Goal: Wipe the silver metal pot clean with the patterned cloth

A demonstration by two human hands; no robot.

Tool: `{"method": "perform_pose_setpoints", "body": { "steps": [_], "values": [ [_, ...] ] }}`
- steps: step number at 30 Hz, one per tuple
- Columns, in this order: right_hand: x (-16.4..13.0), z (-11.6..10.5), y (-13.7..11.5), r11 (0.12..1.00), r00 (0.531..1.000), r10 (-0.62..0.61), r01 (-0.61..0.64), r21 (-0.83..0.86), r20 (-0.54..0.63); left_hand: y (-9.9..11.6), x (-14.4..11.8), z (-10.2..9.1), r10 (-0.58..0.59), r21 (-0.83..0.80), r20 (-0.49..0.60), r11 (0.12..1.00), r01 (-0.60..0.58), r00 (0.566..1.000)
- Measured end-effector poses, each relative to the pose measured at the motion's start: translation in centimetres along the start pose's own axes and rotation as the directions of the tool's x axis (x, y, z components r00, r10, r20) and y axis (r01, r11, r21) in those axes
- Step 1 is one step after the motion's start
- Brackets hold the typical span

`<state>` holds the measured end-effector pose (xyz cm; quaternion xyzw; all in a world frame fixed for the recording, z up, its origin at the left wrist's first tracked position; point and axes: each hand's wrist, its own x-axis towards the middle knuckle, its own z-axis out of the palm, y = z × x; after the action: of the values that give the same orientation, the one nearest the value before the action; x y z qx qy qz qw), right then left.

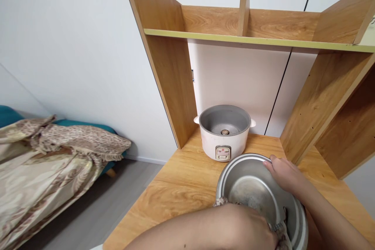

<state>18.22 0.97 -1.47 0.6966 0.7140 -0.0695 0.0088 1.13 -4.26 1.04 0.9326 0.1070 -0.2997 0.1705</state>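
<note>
While our right hand [285,174] clamps the metal pot's [254,187] far rim, our left hand [249,228] presses a cloth [278,229] inside it, cooker [224,133] just beyond both grips.

A home: bed [43,164] beside wooden desk [181,179] with rice cooker [224,133].

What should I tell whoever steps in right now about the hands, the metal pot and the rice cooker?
Right hand: gripping the far rim of the metal pot, which is tilted toward the camera above the wooden table.
Left hand: inside the pot, pressing a patterned cloth against its wall.
Rice cooker: on the table behind the pot, open, with no pot in it.
Done: pot is out of the cooker.
Left: pot not yet back in.
</note>
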Motion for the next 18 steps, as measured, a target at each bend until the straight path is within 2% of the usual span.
{"method": "perform_pose_setpoints", "body": {
  "steps": [3, 5, 9, 13, 18],
  "values": [
    [0.0, 0.0, 0.0, 1.000, 1.000, 0.009, -0.009, 0.008, 0.009, 0.1, -0.3, -0.2, 0.039, 0.042, -0.058, 0.998, -0.037, 0.998],
    [0.0, 0.0, 0.0, 1.000, 1.000, 0.008, -0.008, 0.006, 0.010, 0.3, -0.6, -0.5, 0.023, 0.053, -0.079, 0.998, -0.019, 0.997],
    [0.1, 0.1, 0.1, 1.000, 1.000, -0.005, 0.005, -0.001, -0.005, 0.4, -0.8, -0.7, -0.017, 0.045, -0.025, 0.999, 0.018, 1.000],
    [0.1, 0.3, 0.2, 1.000, 1.000, -0.008, 0.008, -0.008, -0.015, 0.1, -0.2, 0.0, -0.070, -0.027, -0.059, 0.997, 0.068, 0.996],
    [0.1, 0.2, 0.1, 1.000, 1.000, -0.003, 0.003, -0.009, -0.013, -0.3, 0.3, 0.5, 0.021, -0.064, -0.079, 0.998, -0.026, 0.997]
  ]
}}
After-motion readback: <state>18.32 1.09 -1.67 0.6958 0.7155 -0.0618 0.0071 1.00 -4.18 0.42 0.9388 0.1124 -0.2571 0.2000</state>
